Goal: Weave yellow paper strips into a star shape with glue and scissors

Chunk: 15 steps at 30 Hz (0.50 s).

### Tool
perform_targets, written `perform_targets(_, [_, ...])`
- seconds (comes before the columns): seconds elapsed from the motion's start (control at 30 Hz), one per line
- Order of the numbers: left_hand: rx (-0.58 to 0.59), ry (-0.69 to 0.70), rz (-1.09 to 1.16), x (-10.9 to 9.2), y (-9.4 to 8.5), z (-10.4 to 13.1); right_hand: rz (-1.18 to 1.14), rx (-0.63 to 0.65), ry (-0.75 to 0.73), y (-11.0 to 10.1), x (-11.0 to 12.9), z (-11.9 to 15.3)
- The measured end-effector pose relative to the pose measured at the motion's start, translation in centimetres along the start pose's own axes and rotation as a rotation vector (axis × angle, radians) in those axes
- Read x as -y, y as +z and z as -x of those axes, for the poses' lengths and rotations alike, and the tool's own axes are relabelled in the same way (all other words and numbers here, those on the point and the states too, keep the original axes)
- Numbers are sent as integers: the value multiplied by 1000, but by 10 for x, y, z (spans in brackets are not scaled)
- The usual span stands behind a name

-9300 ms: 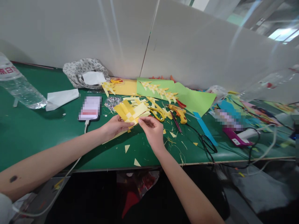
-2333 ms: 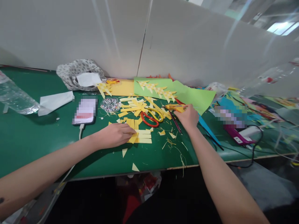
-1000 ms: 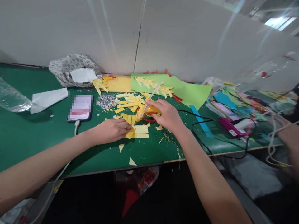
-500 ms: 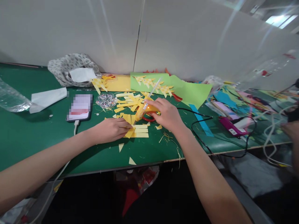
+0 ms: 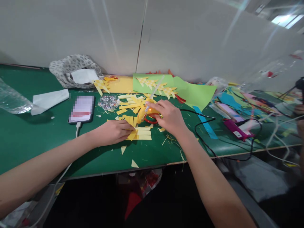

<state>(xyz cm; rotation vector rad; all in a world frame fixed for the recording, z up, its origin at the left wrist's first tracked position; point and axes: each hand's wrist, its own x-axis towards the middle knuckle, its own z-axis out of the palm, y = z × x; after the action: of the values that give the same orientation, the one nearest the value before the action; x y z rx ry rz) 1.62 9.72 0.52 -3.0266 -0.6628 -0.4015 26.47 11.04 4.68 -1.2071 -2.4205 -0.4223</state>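
Observation:
My right hand [image 5: 169, 117] is wrapped round a yellow hot glue gun [image 5: 142, 113] with a small orange light. A clear glue stick [image 5: 157, 87] juts from its back end, and the nozzle tilts down toward the paper. With its fingers pinched together, my left hand [image 5: 114, 131] holds the edge of a yellow paper-strip piece [image 5: 143, 133] against the table. Pale and deeper yellow strips cross in that piece; my fingers cover its left part. Beneath the right hand shows a red loop [image 5: 150, 121], mostly hidden.
Loose yellow strips [image 5: 128, 104] lie behind the hands, near a dish of beads [image 5: 108, 102]. A charging phone [image 5: 82, 109] is at left. Finished checkered paper fish [image 5: 155, 85] rest on green paper [image 5: 199, 91]. A black cord [image 5: 196, 126] and purple power bank [image 5: 235, 129] lie right.
The glue gun has shifted and turned slightly in my right hand's grip, its stick a little more upright. My left hand stays in place. At the far right edge, another person's hand has moved.

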Motion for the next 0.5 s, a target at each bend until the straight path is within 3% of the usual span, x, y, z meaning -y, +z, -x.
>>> perform_targets(0.5, [-9, 7, -6, 0, 0, 0, 33, 32, 15, -3, 3, 0])
